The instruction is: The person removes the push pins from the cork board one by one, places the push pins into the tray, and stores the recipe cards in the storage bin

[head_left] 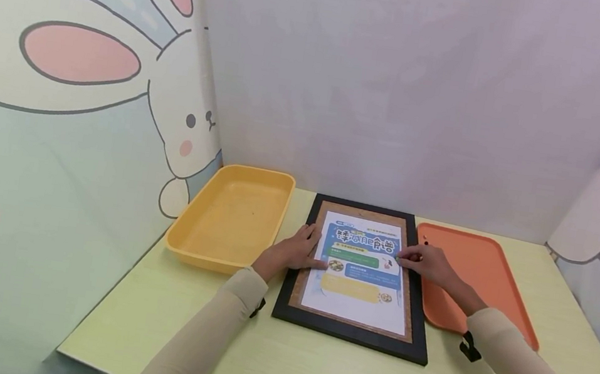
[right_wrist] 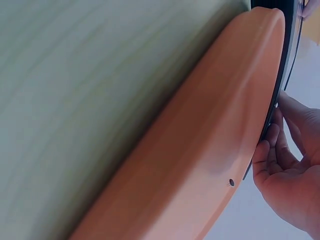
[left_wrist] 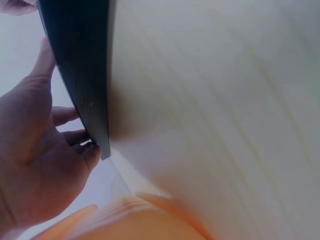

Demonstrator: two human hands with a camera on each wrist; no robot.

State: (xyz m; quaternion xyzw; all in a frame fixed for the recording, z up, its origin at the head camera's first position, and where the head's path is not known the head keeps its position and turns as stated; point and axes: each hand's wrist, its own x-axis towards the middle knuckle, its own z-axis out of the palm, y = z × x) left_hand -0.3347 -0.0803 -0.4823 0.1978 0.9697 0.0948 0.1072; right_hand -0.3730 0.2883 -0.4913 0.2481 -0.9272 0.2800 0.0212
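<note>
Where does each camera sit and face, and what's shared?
Head: on the head, facing forward and down at the sheet in its black frame; shows left hand, right hand, sleeves.
Left wrist: on that wrist, facing the frame's side and tabletop; shows the left hand, bits of the right.
Right wrist: on that wrist, facing the orange tray; shows the right hand, bits of the left.
Head and right wrist share the orange tray and frame.
</note>
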